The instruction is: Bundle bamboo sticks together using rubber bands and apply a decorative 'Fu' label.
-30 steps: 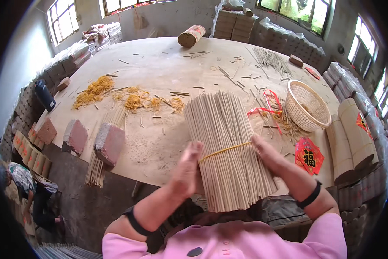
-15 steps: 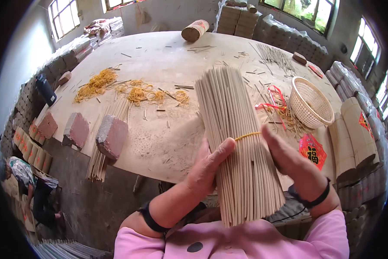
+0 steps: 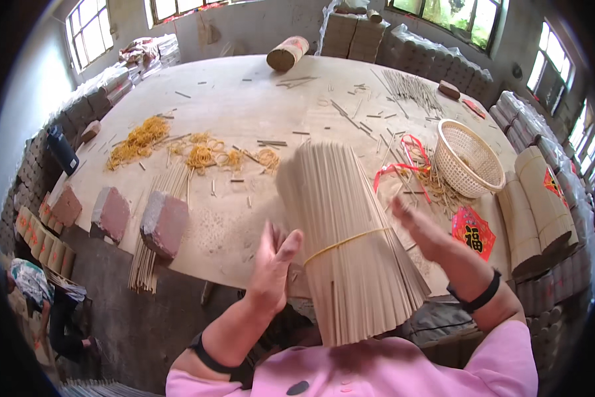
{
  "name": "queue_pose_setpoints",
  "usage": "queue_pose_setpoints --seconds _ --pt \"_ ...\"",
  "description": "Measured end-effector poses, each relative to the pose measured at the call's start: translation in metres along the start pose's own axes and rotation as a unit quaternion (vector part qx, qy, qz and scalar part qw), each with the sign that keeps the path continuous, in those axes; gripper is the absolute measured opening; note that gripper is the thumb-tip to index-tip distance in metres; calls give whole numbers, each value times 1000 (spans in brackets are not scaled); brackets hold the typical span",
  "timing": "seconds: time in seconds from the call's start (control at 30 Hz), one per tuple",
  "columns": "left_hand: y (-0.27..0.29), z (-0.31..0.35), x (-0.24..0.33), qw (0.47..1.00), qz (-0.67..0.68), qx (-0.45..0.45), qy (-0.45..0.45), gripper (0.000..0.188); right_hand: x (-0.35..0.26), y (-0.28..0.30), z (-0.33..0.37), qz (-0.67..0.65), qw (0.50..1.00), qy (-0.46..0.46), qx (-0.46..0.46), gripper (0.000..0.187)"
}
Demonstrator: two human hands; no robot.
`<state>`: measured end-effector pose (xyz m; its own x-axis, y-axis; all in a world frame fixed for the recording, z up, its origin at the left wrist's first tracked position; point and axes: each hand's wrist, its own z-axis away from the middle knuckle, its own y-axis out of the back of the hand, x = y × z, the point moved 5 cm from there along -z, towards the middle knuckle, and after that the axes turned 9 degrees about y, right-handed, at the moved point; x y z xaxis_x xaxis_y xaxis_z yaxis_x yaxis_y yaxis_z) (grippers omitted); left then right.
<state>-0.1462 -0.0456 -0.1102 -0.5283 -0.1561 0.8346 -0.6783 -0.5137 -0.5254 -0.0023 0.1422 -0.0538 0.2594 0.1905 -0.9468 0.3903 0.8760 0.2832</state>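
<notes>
The banded stick bundle (image 3: pixel 350 264) tilts between the person's parted hands (image 3: pixel 271 268).

Hands (image 3: pixel 269 268) flank yellow-banded stick bundle (image 3: pixel 354 284) over table edge (image 3: pixel 208 272).

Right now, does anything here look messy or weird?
Yes, messy: stick bits lie strewn across the table, some beside the pale basket, instead of bundled. Yellow rubber bands sit in tangled heaps on the left. The stick bundle between the left hand and right hand also leans, its single band slanting across it.
</notes>
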Motion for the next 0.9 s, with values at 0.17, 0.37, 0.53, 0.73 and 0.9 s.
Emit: queue_pose_setpoints --seconds 0.17,0.37,0.53,0.73,0.9 --pt "-51 -2 -11 981 143 -113 63 75 -16 -37 -6 -59 992 63 -90 82" --pt "-2 -1 6 999 15 36 35 85 11 -6 -14 -14 999 -18 -33 88" --pt "-12 13 -10 985 89 -95 111 79 -51 -53 -1 -64 984 100 -132 92" --pt "3 20 -3 978 124 -94 140 81 -9 -66 -7 32 996 68 -39 87" --pt "2 42 13 961 239 -109 88 84 -62 -80 11 72 990 86 -87 88"
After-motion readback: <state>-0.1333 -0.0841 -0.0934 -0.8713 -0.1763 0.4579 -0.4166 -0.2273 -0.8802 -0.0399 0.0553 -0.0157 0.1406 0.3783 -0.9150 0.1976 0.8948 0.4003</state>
